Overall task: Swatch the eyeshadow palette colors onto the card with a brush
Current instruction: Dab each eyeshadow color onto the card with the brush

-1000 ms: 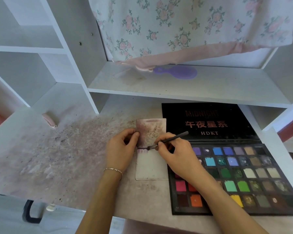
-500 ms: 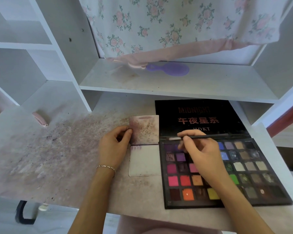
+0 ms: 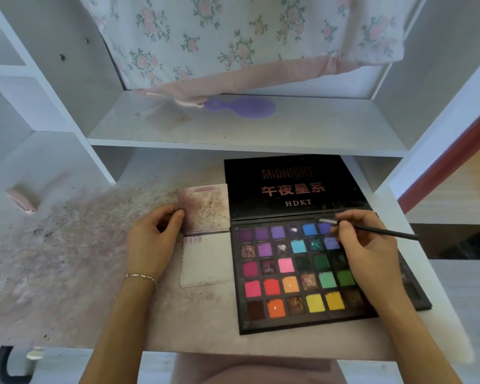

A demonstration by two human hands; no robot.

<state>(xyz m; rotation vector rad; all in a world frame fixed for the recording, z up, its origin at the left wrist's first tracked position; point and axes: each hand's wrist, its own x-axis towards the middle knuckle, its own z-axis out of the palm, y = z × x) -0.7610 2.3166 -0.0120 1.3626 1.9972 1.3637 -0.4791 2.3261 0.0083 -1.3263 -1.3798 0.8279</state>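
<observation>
An open black eyeshadow palette (image 3: 294,275) with several coloured pans lies on the desk, its lid (image 3: 288,187) flat behind it. My right hand (image 3: 363,253) pinches a thin black brush (image 3: 383,231), its silver ferrule and tip over the blue pans in the top row. Left of the palette lies the card (image 3: 208,261), a white panel with small purple marks at its top left and a stained panel (image 3: 205,207) above. My left hand (image 3: 153,239) holds the stained panel's left edge with thumb and fingers.
The desk top (image 3: 67,245) is smeared with powder. A pink eraser-like object (image 3: 21,200) lies at far left. A shelf (image 3: 233,134) above holds a purple hairbrush (image 3: 241,106) under a floral cloth (image 3: 233,37). Shelf uprights stand at both sides.
My right hand has carried the brush from the card rightwards to the palette's top blue pans. The left hand stays on the card's edge.
</observation>
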